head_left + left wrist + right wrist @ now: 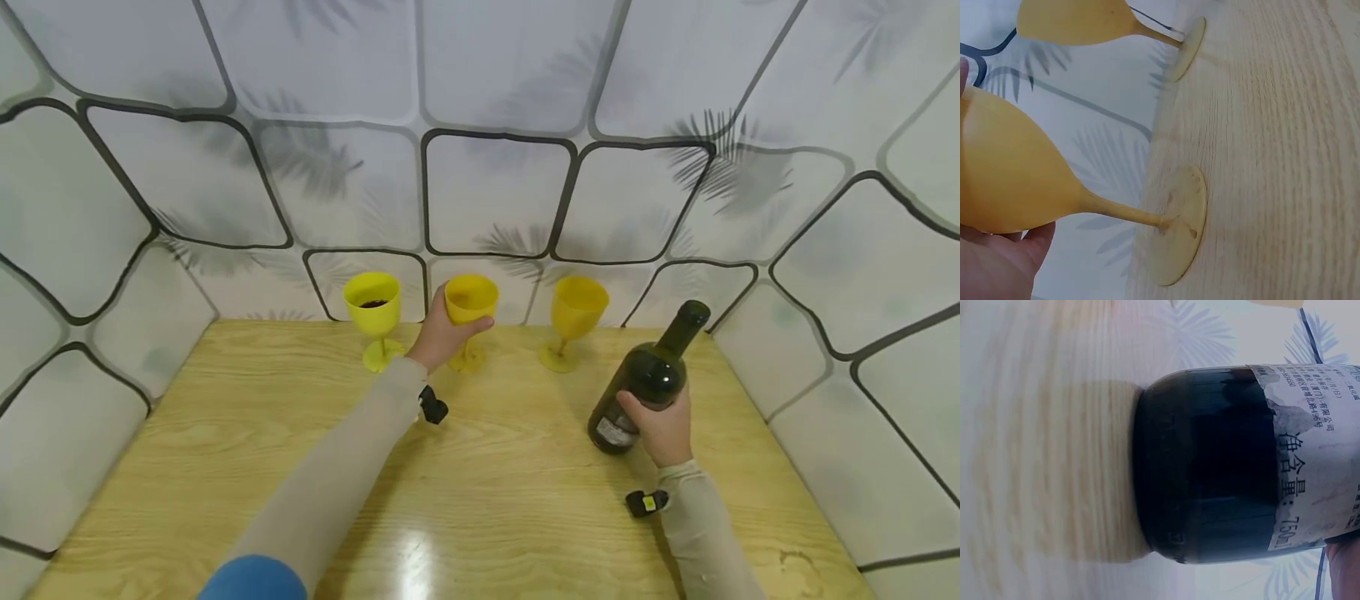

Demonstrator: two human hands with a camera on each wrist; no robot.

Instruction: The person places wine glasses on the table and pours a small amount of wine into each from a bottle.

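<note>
Across the back of the wooden table [487,467], only the leftmost goblet [372,322] shows dark liquid [373,304], seemingly leaving the middle goblet [472,302], clasped in the left hand's curled fingers [477,326], and the rightmost goblet [578,307] unfilled, while the right hand [666,429] grips the wine bottle [648,375].

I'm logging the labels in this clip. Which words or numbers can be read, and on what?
"净含量: 750ml": on the label of the bottle.
"有限公司": same label, small print.
"496号": same label, small print.
Too small or blurred to read: the label's remaining print and faint marks near the bottle's base.
</note>
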